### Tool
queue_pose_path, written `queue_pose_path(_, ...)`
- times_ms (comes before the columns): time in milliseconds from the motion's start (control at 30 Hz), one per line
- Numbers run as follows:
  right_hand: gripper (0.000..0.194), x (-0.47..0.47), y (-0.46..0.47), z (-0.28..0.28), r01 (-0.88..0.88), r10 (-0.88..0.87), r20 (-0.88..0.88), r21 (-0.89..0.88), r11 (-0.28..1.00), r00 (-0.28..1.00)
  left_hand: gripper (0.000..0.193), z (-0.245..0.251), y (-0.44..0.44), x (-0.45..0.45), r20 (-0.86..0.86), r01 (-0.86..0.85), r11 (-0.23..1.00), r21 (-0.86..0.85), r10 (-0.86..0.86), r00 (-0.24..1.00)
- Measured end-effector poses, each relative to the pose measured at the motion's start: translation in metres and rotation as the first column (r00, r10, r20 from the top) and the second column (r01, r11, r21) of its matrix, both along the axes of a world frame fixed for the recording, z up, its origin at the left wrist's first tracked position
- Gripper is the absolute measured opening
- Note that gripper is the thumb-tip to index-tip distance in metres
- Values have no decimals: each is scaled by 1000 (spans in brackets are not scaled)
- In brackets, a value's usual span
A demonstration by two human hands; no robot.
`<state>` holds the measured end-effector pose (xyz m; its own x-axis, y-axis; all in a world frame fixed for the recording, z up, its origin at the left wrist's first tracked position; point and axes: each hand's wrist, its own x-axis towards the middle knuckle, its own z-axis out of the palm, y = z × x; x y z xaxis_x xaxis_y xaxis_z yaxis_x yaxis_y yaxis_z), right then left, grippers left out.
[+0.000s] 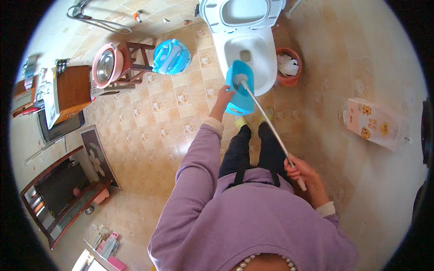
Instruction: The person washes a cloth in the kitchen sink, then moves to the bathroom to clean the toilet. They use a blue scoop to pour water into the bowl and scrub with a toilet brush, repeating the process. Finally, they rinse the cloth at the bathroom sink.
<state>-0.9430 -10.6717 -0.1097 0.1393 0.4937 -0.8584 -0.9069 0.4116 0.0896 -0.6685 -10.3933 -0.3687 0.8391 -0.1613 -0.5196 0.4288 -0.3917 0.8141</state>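
Observation:
Gripped at its left rim by my left hand [225, 96], a blue plastic container [244, 99] is held over the front left part of the white toilet bowl [269, 76]. My right hand [300, 171] is closed around the lower handle of a long-handled toilet brush [270, 125]. The white brush head [240, 78] lies inside the blue container. The toilet seat and lid [244, 13] are raised behind the bowl. Some of the bowl's left front edge is hidden by the container.
Right of the toilet stands a red waste bin [291, 80] with white bags. To the left are a blue plastic basin [172, 57] and a wooden stool [130, 62] bearing a pink basin [96, 69]. A tissue pack [373, 123] hangs on the right wall.

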Motion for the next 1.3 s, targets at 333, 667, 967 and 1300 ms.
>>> queue_pose_path(333, 39, 30, 35, -69, -243, 386, 164, -544, 803, 908, 41, -15, -53, -16, 112, 2, 951, 310, -39, 993)
queue_pose_path(667, 47, 11, -31, -73, -263, 600, 52, -866, 425, 798, 26, 57, -43, -18, 115, 26, 806, 592, -117, 986)
queue_pose_path(967, 41, 137, -59, -225, -258, 917, -73, -966, 33, 392, 32, 35, -13, -27, 166, -52, 884, 464, -29, 986)
queue_pose_path(1300, 46, 97, -42, -211, -353, 889, 61, -904, 243, 455, 35, 29, 14, -42, 172, -224, 918, 328, 175, 969)
